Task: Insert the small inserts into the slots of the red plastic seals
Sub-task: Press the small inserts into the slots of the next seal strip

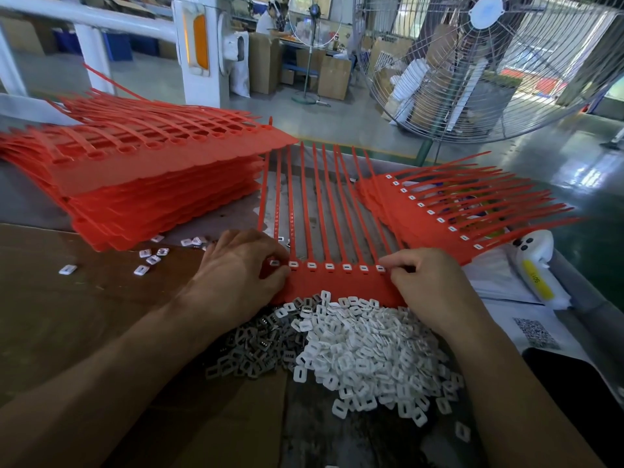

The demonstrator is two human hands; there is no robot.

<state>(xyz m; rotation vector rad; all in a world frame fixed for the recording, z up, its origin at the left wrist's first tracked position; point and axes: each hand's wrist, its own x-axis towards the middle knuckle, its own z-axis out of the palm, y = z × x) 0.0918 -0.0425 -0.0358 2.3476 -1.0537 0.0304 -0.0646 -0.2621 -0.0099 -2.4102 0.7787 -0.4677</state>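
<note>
where fingers point(393, 265) pinch: ribbed red seals point(337, 282)

Bright daylight from behind, sharp centre, wide-angle bending at edges

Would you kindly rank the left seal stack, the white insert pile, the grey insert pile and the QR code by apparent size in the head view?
1. Left seal stack
2. White insert pile
3. Grey insert pile
4. QR code

The stack lies farther from the camera yet looks largest.

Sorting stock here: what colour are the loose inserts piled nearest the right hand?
White; the insert pile by the right hand shows clearly in the head view.
</note>
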